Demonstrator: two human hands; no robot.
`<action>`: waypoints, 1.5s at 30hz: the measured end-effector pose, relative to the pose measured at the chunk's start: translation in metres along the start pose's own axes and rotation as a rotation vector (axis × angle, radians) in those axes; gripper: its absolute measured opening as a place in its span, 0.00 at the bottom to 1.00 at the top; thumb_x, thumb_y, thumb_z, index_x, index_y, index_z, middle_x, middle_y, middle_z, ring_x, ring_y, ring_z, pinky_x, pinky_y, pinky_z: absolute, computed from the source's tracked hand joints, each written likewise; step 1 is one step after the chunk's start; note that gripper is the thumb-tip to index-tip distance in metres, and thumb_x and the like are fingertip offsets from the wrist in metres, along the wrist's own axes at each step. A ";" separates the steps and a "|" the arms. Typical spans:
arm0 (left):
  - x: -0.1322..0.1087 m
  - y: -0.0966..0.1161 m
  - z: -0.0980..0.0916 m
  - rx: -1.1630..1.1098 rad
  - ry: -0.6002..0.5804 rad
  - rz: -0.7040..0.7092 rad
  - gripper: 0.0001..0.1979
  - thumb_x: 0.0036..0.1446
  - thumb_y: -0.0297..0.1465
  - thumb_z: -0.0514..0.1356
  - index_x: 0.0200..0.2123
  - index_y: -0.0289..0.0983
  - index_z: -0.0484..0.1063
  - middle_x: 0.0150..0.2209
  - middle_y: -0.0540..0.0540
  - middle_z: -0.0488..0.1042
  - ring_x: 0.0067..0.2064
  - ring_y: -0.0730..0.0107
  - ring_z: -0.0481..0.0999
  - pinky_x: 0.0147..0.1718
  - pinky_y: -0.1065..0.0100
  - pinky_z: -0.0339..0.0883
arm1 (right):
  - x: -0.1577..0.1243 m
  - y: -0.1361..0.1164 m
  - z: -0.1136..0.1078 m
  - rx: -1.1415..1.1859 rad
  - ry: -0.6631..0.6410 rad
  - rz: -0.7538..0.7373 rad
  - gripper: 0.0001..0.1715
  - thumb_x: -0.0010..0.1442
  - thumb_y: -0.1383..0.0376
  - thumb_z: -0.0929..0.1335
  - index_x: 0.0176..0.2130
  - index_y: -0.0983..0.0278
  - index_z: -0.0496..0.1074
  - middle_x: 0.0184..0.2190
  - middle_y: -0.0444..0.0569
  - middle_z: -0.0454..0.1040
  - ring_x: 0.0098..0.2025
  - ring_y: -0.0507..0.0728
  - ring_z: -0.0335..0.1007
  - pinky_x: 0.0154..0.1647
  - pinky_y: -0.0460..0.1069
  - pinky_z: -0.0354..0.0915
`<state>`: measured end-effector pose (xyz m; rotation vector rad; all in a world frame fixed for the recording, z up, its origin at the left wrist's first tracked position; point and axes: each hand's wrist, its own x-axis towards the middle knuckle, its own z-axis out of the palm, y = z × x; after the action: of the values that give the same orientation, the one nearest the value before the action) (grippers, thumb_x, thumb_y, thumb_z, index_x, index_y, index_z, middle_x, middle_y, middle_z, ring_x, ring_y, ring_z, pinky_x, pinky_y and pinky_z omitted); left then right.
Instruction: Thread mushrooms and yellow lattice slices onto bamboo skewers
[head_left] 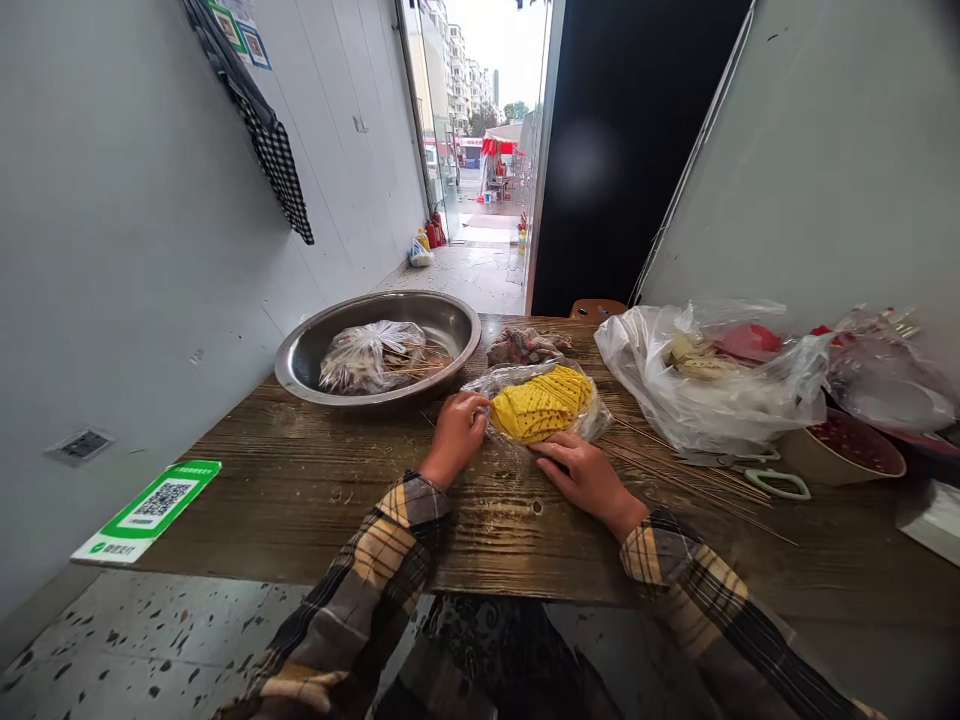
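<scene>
A stack of yellow, hole-dotted sheets [546, 402], which looks like food, lies on a clear plastic bag [598, 418] in front of me. My left hand [457, 432] is at the bag's left edge, its fingers curled and closed on the plastic. At the near right edge of the stack rests my right hand [581, 475]. Its fingers are stretched out and touch the bag beside the yellow sheets. Just behind the stack sits a dark reddish, meat-like bundle [525, 346] with thin sticks.
On the wooden table [315, 500], a metal basin [292, 372] at left holds bagged skewers. To the right are thin sticks [697, 482], green-handled scissors [784, 484], a large plastic bag [637, 370] and a tub of red contents [806, 455]. A QR-code card [154, 508] lies front left.
</scene>
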<state>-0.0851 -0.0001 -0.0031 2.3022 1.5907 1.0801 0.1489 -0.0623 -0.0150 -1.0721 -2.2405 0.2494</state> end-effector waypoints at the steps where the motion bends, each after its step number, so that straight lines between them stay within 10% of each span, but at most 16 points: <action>1: 0.001 0.007 0.000 0.023 0.029 -0.002 0.12 0.55 0.24 0.54 0.37 0.38 0.77 0.40 0.43 0.76 0.46 0.60 0.72 0.49 0.57 0.67 | 0.000 0.000 -0.001 0.007 0.024 0.024 0.16 0.67 0.62 0.63 0.50 0.59 0.74 0.43 0.51 0.76 0.45 0.58 0.73 0.47 0.53 0.68; 12: 0.022 0.050 0.021 0.237 0.005 -0.068 0.15 0.55 0.44 0.61 0.34 0.37 0.76 0.39 0.37 0.72 0.46 0.50 0.67 0.44 0.52 0.63 | -0.001 0.008 -0.008 0.048 0.149 0.147 0.15 0.66 0.61 0.63 0.49 0.60 0.75 0.41 0.51 0.76 0.42 0.58 0.73 0.46 0.53 0.69; 20: 0.033 0.054 0.037 -0.250 0.080 -0.179 0.08 0.45 0.25 0.60 0.32 0.37 0.70 0.38 0.45 0.74 0.45 0.60 0.70 0.48 0.58 0.63 | 0.001 0.010 -0.013 0.066 0.197 0.194 0.15 0.66 0.61 0.63 0.48 0.61 0.76 0.41 0.52 0.77 0.42 0.58 0.74 0.46 0.52 0.69; 34: 0.023 0.068 -0.015 -1.588 -0.113 -0.543 0.12 0.43 0.23 0.61 0.34 0.37 0.66 0.35 0.51 0.71 0.33 0.73 0.71 0.25 0.74 0.65 | 0.008 0.018 -0.020 0.242 0.400 0.349 0.19 0.63 0.57 0.65 0.49 0.63 0.74 0.38 0.51 0.76 0.36 0.57 0.72 0.41 0.53 0.68; 45: 0.018 0.067 -0.009 -1.788 -0.232 -0.452 0.13 0.47 0.21 0.58 0.38 0.38 0.67 0.39 0.50 0.73 0.40 0.69 0.73 0.35 0.70 0.67 | 0.040 -0.001 -0.030 1.180 0.134 0.458 0.31 0.56 0.48 0.71 0.54 0.58 0.71 0.52 0.51 0.75 0.50 0.60 0.72 0.48 0.53 0.69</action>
<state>-0.0370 -0.0163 0.0446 0.7338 0.3964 1.1606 0.1479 -0.0355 0.0276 -0.8195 -1.2635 1.4131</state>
